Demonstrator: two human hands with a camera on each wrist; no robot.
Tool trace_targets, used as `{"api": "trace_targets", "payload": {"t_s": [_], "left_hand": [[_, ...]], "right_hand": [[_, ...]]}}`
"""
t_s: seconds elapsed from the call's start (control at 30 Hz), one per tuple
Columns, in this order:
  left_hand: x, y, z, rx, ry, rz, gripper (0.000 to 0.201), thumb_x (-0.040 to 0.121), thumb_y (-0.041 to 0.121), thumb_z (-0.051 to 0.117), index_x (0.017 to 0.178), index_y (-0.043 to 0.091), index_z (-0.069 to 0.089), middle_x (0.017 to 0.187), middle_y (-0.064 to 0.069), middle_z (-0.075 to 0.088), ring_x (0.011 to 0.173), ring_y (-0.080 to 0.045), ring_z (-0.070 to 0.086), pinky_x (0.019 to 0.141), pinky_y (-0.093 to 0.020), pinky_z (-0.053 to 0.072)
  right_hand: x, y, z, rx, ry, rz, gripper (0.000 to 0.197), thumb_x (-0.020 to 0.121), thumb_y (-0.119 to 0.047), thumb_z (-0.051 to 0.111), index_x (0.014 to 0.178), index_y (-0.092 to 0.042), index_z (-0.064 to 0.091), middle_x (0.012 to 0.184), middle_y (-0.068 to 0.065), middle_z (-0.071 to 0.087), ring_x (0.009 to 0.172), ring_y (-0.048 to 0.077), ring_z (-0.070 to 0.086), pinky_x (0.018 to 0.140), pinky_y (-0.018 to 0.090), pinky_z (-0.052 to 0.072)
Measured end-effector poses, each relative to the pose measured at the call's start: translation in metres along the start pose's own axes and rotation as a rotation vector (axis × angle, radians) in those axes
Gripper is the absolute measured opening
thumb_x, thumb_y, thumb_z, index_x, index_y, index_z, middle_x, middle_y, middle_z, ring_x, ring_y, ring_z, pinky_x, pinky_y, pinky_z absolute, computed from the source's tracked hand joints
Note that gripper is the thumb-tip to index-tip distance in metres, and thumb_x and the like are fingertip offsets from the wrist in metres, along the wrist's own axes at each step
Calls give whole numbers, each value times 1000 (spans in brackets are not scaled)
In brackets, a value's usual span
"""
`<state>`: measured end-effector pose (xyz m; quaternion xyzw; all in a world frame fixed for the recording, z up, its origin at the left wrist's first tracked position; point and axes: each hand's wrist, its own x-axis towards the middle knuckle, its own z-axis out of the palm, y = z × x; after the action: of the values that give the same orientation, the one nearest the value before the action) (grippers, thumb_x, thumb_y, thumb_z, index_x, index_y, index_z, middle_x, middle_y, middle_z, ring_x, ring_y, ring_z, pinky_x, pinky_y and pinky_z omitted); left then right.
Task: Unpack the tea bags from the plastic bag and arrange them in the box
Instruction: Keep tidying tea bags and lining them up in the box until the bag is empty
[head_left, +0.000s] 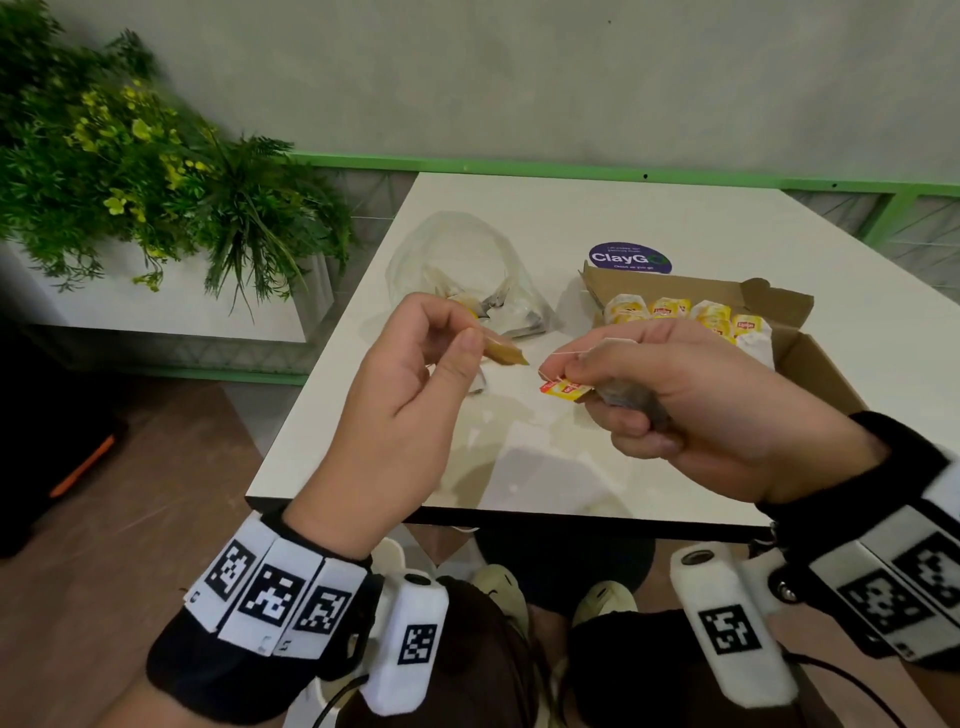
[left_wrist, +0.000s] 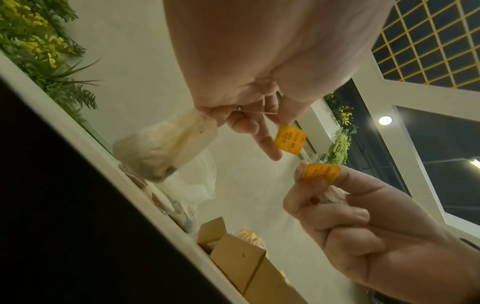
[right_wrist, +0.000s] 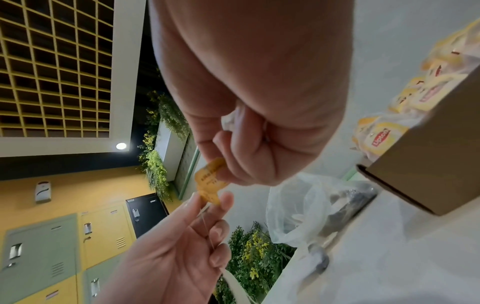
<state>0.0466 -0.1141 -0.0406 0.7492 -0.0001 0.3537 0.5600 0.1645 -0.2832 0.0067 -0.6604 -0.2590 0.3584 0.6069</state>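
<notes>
My left hand (head_left: 475, 340) pinches a yellow paper tag (head_left: 506, 354) between thumb and forefinger, and its tea bag (left_wrist: 168, 150) hangs below the hand. My right hand (head_left: 571, 376) pinches a second yellow tag (head_left: 565, 388) and grips that tag's tea bag (head_left: 631, 404) in its curled fingers. A thin string (head_left: 576, 352) loops over the right fingers. The two tags nearly touch above the table. The clear plastic bag (head_left: 457, 249) lies behind the left hand with some tea bags inside. The open cardboard box (head_left: 810, 374) stands at the right, holding several yellow tea bags (head_left: 670, 309).
The white table (head_left: 519, 467) has its near edge just under my wrists. A round purple sticker (head_left: 629, 258) lies behind the box. A planter with green plants (head_left: 130, 171) stands to the left, off the table. A green rail (head_left: 519, 167) runs behind.
</notes>
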Motion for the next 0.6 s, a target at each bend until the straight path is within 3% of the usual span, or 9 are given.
{"api": "trace_targets", "payload": {"t_s": [0.07,0.13,0.23,0.37,0.47,0.5,0.57,0.6], "left_hand": [[2,0,0,-12,14,3,7,103,18,53,101,13,58,96,-8,73,95,-22,69,87,-37,54],[2,0,0,1,18,3,4,102,18,57,100,16,60,92,-8,71,81,-15,67,73,-28,53],[3,0,0,-17,14,-15,1,98,17,61,99,17,62,83,-2,70,74,-10,64,67,-18,49],[3,4,1,-61,-7,-45,4,98,10,64,98,13,65,82,-2,75,81,-21,69,80,-35,55],[3,10,4,-15,9,-48,3,93,15,69,96,14,69,84,-4,76,82,-34,68,80,-53,54],[3,11,5,13,20,-44,3,92,15,71,95,15,70,83,-2,76,77,-28,68,74,-52,54],[2,13,5,80,45,-23,8,92,10,74,91,17,70,79,6,75,65,-4,62,59,-32,50],[2,14,5,122,48,-3,10,91,9,74,90,18,71,77,10,74,64,0,60,58,-24,45]], "right_hand": [[-1,-2,0,-53,38,-31,11,88,-9,66,88,-2,75,55,-4,51,48,13,29,44,22,11],[-1,-3,1,-105,98,-72,14,89,-9,67,92,2,72,47,-9,49,47,13,29,43,20,14],[1,-1,2,-168,192,-146,11,89,-4,65,87,-4,76,45,-10,49,46,14,29,41,19,20],[0,3,7,-326,231,-218,9,84,-13,73,79,-17,79,54,-7,58,45,8,35,43,17,29],[-2,4,12,-290,164,-222,3,79,-17,76,76,-16,78,51,0,48,45,14,32,42,20,27],[-2,4,13,-251,146,-210,7,77,-21,77,75,-14,78,48,-2,43,44,15,30,41,19,26],[-1,3,15,-218,127,-186,27,73,-36,80,76,-10,76,43,-9,41,42,13,28,39,17,24],[-1,3,16,-217,124,-174,32,70,-42,79,77,-11,76,42,-12,43,42,13,28,38,17,23]]}}
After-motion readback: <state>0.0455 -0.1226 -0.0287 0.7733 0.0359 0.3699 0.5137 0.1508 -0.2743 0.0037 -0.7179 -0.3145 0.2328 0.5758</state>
